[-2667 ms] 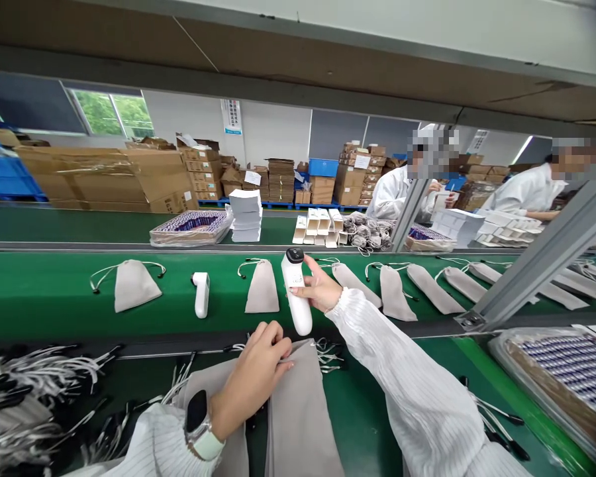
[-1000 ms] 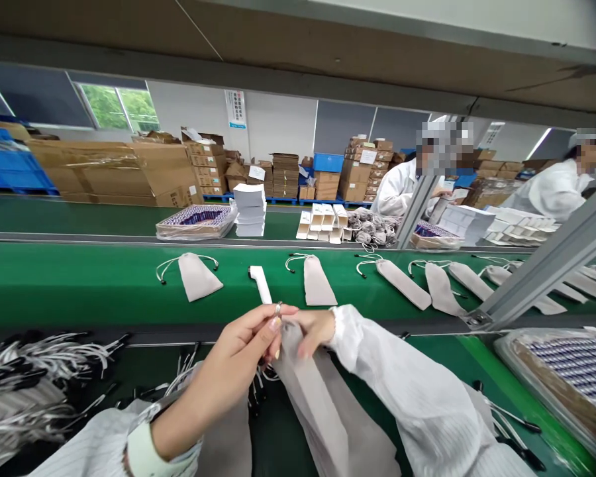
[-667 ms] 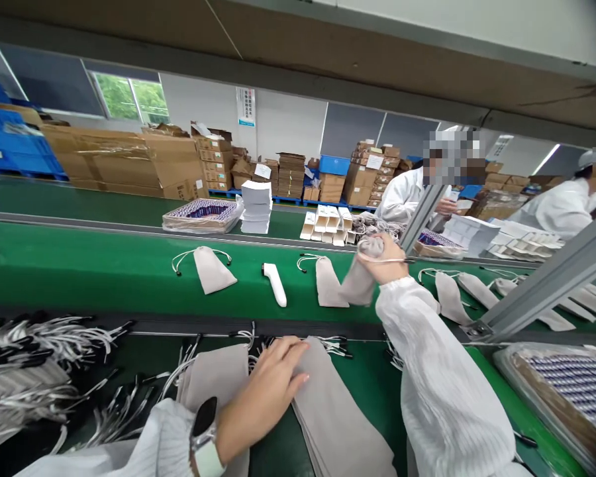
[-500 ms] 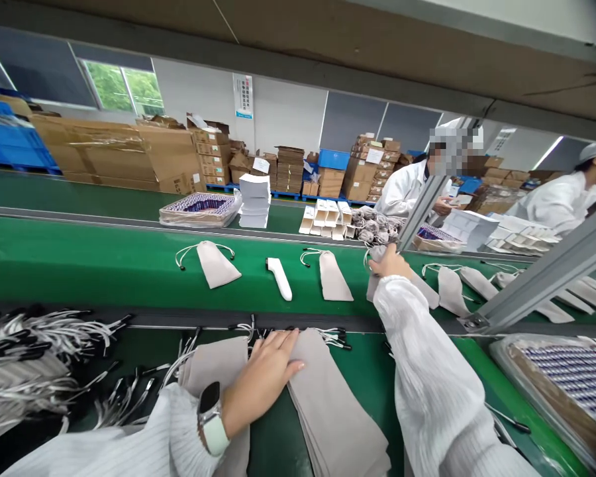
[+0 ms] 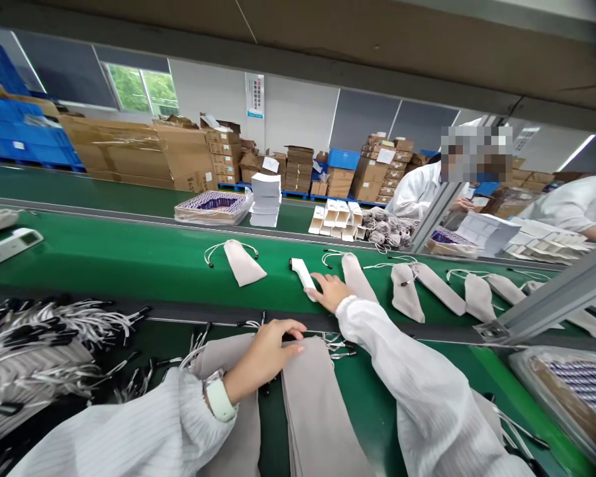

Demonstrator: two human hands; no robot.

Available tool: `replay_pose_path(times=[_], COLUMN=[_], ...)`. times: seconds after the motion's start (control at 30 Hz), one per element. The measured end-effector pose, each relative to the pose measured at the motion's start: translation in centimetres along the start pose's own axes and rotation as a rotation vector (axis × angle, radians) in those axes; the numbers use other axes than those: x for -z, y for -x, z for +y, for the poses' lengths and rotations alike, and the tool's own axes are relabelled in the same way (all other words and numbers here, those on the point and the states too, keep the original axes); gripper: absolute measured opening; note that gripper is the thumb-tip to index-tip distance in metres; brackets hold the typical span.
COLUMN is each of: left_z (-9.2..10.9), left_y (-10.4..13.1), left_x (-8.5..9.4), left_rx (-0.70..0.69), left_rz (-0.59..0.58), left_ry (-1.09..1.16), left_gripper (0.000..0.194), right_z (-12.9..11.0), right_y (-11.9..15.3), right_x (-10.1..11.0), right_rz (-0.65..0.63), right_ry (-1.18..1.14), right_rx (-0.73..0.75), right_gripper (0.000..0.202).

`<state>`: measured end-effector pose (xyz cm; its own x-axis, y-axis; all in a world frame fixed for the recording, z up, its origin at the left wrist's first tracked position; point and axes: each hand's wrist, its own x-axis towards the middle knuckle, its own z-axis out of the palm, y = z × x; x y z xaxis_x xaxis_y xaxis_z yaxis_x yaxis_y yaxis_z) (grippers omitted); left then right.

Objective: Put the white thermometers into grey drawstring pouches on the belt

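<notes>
Head view: at far left, a pile of grey drawstring pouches with white, black-tipped cords is seen. Behind it, on the green conveyor belt, a white handheld thermometer is cut off by the frame edge. Further right, a flat pouch is laid on the belt. Two pouch stacks are set on the near surface; the left hand is held over their upper ends, thumb and forefinger parted, remaining fingers partly hidden. Above, a second thermometer is laid on the belt, black tip pointing up-left. Its lower end is met by the thumb and forefinger of the right hand; whether it is pinched cannot be told. Rightward, more pouches are spaced along the belt. At lower right, a plastic-wrapped tray is placed.
</notes>
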<state>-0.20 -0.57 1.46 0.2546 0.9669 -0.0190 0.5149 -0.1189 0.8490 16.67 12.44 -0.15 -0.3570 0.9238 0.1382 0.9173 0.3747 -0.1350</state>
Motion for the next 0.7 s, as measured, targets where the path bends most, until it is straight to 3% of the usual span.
replay_pose_path(times=[0.13, 0.27, 0.47, 0.57, 0.7], left_z=[0.1, 0.6, 0.5, 0.4, 0.6], left_y=[0.3, 0.9, 1.1, 0.8, 0.5], left_x=[-0.3, 0.0, 1.1, 1.2, 1.0], left_rx=[-0.019, -0.024, 0.059, 0.055, -0.054], left_rz=[-0.001, 0.001, -0.129, -0.095, -0.053], left_ry=[-0.160, -0.320, -0.323, -0.326, -0.363], left_gripper=[0.024, 0.017, 0.022, 0.018, 0.008], right_z=[-0.4, 0.8, 1.4, 1.8, 2.8], right_y=[0.1, -0.1, -0.9, -1.4, -1.6], right_x=[-1.8, -1.7, -1.8, -2.0, -1.5], right_rz=[0.043, 0.023, 0.075, 0.092, 0.042], right_ry=[-0.084, -0.169, -0.274, -0.405, -0.692], right_rx=[-0.060, -0.082, -0.230, -0.306, -0.394], right_gripper=[0.069, 0.054, 0.047, 0.039, 0.027])
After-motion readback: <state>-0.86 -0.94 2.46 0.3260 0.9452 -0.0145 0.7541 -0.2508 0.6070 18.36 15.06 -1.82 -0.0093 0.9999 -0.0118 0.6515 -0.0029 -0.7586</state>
